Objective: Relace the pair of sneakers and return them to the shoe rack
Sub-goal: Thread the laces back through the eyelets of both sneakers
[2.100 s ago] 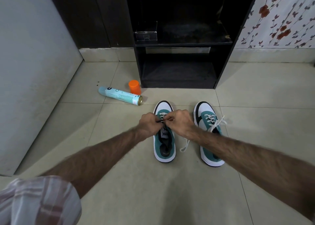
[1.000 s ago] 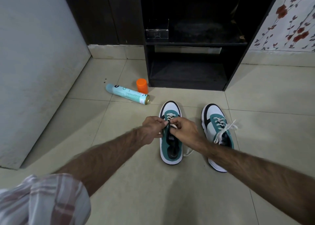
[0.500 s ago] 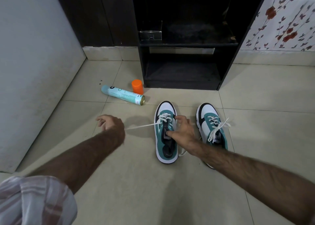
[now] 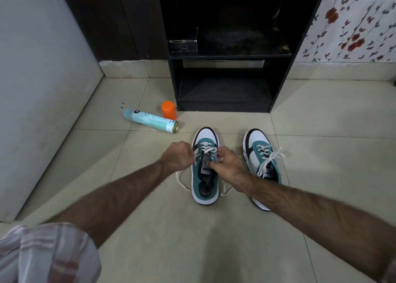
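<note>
Two teal-and-white sneakers with black trim stand side by side on the tiled floor (image 4: 192, 240), just in front of the dark shoe rack (image 4: 222, 94). The left sneaker (image 4: 205, 188) is part-laced: white lace (image 4: 206, 149) crosses the eyelets nearest the toe, and loose ends trail out on the tiles at both sides of its heel. The right sneaker (image 4: 260, 152) is laced higher, its lace ends lying loosely across the tongue and out to the side.

Both shoes lie with their long axis running away from the person — toes towards the rack, heels nearest the body — and roughly parallel, a gap between them.

The left hand (image 4: 177, 156) sits at the left edge of the left sneaker, its grip curled tight around the lace there. The right hand (image 4: 227, 165) rests over the tongue and right edge of the same shoe — thumb and fingers pinching at the lace by the eyelets.

A pale blue spray can (image 4: 150, 121) lies on its side to the left, an orange cap (image 4: 169, 110) standing just behind it.
</note>
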